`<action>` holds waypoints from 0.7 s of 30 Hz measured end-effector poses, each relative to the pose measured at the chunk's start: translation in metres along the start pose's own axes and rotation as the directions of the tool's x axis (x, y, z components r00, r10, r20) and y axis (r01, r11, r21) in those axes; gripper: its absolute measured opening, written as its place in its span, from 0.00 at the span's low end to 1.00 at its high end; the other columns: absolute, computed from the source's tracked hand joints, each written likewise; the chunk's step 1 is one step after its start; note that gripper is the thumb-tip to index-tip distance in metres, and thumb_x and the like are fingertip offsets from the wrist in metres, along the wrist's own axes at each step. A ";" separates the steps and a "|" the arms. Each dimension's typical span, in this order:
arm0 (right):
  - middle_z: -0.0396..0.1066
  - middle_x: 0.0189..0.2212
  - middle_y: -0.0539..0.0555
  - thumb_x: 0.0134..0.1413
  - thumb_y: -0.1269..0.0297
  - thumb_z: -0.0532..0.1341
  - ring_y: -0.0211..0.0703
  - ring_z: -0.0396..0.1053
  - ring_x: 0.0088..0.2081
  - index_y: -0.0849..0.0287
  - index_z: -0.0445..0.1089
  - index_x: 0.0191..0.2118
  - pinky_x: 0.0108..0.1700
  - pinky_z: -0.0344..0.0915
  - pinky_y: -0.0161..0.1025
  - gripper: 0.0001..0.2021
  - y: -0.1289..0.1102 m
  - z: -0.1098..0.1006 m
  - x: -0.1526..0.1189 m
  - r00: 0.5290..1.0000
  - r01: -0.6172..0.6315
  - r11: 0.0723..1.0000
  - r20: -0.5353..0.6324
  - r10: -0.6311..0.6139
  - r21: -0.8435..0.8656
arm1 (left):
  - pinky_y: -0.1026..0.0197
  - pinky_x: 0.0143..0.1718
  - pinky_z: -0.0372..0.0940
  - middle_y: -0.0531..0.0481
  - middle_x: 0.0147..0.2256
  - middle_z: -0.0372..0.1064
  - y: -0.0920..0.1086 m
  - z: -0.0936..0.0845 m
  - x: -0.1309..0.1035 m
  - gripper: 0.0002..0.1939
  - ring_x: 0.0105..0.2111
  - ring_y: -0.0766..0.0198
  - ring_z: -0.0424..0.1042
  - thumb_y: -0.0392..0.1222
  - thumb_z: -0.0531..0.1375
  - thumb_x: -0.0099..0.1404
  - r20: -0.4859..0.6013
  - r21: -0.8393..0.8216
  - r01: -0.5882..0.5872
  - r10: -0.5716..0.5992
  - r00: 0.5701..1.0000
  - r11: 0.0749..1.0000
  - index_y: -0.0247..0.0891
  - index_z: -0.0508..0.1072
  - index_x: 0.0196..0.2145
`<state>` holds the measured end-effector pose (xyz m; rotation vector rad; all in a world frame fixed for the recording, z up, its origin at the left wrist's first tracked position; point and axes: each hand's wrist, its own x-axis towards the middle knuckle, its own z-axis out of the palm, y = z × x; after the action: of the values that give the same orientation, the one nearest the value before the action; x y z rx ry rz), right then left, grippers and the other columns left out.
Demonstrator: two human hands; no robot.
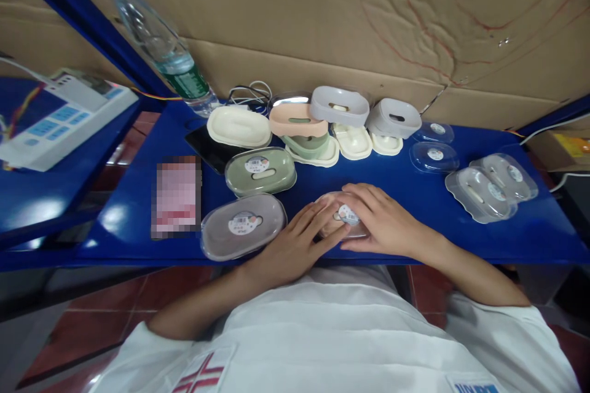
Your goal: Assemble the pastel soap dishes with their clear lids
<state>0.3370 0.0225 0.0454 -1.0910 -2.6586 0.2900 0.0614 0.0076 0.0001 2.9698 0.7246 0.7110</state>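
A pink soap box (330,228) with a clear lid and a round sticker lies near the table's front edge, partly hidden under my fingers. My left hand (295,244) grips it from the left, its fingers stretched over the lid. From the right, my right hand (385,221) holds the same box, fingers on top and thumb at the near side. Just left of my left hand lies a grey-mauve soap box (221,239) with a clear lid and sticker. Behind that one is a green lidded soap box (235,179).
Cream trays (239,126), a peach soap dish (295,123) and grey ones (340,105) are clustered at the back. Clear lids (433,159) and lidded boxes (483,193) lie right. A water bottle (161,43) and a blurred pink item (177,196) are left, beyond them a power strip (69,123).
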 end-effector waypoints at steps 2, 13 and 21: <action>0.65 0.68 0.69 0.60 0.39 0.70 0.68 0.67 0.66 0.53 0.56 0.75 0.63 0.71 0.64 0.46 0.004 -0.002 0.001 1.000 0.007 0.998 0.006 -0.007 0.064 | 0.36 0.71 0.65 0.30 0.75 0.55 0.000 0.000 0.000 0.34 0.77 0.38 0.52 0.27 0.58 0.75 0.019 -0.007 -0.002 0.003 1.000 1.000 0.40 0.61 0.75; 0.66 0.69 0.68 0.64 0.39 0.69 0.67 0.67 0.68 0.49 0.45 0.81 0.66 0.69 0.64 0.50 0.017 0.008 0.004 0.983 0.162 0.983 -0.105 -0.153 0.083 | 0.36 0.73 0.63 0.29 0.77 0.47 -0.002 0.002 -0.003 0.39 0.79 0.38 0.42 0.22 0.57 0.71 0.039 -0.063 0.014 -0.011 0.999 0.998 0.37 0.58 0.76; 0.66 0.70 0.66 0.69 0.42 0.65 0.65 0.66 0.70 0.49 0.40 0.82 0.67 0.68 0.63 0.48 0.015 0.005 0.002 0.975 0.208 0.978 -0.081 -0.205 0.030 | 0.41 0.70 0.69 0.36 0.78 0.46 0.001 0.008 -0.008 0.35 0.80 0.43 0.43 0.29 0.56 0.78 0.037 -0.167 0.110 -0.105 0.994 0.980 0.48 0.55 0.77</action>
<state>0.3439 0.0345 0.0367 -0.7883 -2.6568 0.2505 0.0595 0.0043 -0.0106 2.7597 0.7747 0.6858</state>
